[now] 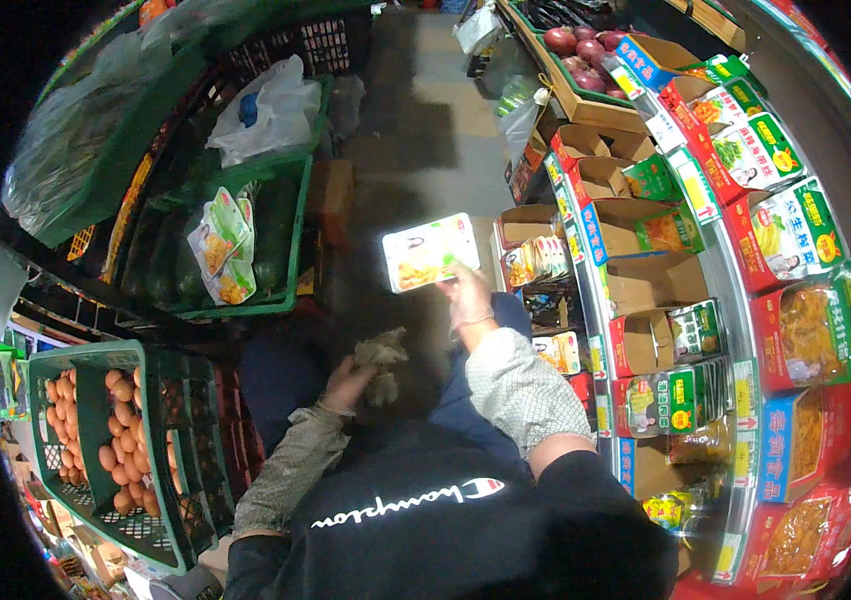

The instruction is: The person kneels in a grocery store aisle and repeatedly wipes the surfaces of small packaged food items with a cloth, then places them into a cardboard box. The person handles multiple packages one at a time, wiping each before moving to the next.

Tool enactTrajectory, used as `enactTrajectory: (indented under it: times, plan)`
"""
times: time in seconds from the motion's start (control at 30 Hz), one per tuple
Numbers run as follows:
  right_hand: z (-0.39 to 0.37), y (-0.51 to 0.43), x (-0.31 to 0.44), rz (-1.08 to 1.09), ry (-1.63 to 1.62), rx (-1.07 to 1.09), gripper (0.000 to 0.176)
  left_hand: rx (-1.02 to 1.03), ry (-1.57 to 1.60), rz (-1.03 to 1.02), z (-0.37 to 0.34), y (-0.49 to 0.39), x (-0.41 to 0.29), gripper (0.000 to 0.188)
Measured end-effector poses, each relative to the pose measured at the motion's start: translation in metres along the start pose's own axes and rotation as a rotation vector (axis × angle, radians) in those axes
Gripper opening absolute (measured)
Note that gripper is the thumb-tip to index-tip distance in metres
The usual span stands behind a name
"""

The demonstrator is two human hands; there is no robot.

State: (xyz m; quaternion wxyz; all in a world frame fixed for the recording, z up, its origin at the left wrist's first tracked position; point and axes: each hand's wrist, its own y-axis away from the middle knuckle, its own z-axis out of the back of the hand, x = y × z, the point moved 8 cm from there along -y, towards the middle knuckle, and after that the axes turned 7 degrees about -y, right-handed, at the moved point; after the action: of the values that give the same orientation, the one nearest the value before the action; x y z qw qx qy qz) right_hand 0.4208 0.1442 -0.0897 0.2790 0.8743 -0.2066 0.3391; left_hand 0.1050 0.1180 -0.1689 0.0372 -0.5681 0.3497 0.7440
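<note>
My right hand [468, 298] grips the near edge of a flat white food packet [431, 253] printed with a picture of yellow food. The packet is held out over the aisle floor, its printed face up. Something thin and clear, perhaps a plastic glove, covers that hand. Low in front of my body, my left hand [344, 384] is closed around a crumpled greyish cloth [380, 352]. Patterned sleeve covers reach over both forearms. More packets of a similar kind [223, 244] lie on dark green produce in a green crate [304, 225] to the left.
Tiered shelves at right hold packaged foods in red cardboard display boxes [744, 247]. A lower box [526, 217] near my right hand contains upright packets. Red onions [583, 52] stand beyond. At left, a green crate [141, 375] holds eggs [125, 442]; a white plastic bag [275, 109] lies farther off.
</note>
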Motion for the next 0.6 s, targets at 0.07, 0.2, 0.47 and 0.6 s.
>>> enactTrajectory:
  times: [0.07, 0.2, 0.47, 0.6]
  plan:
    - [0.005, -0.012, 0.009, 0.005, -0.051, -0.045, 0.022, 0.024, 0.041, -0.017, 0.000, -0.008, 0.013, 0.049]
    - [0.023, -0.046, 0.038, 0.117, -0.051, -0.173, 0.041, 0.029, 0.013, 0.071, -0.003, -0.019, 0.038, 0.051]
    - [0.047, -0.119, 0.043, 0.074, -0.139, -0.307, 0.034, 0.123, 0.022, 0.113, -0.015, -0.027, 0.061, 0.051]
    - [0.078, -0.159, 0.072, 0.209, -0.114, -0.404, 0.027, 0.116, -0.453, 0.165, -0.027, -0.024, 0.010, 0.087]
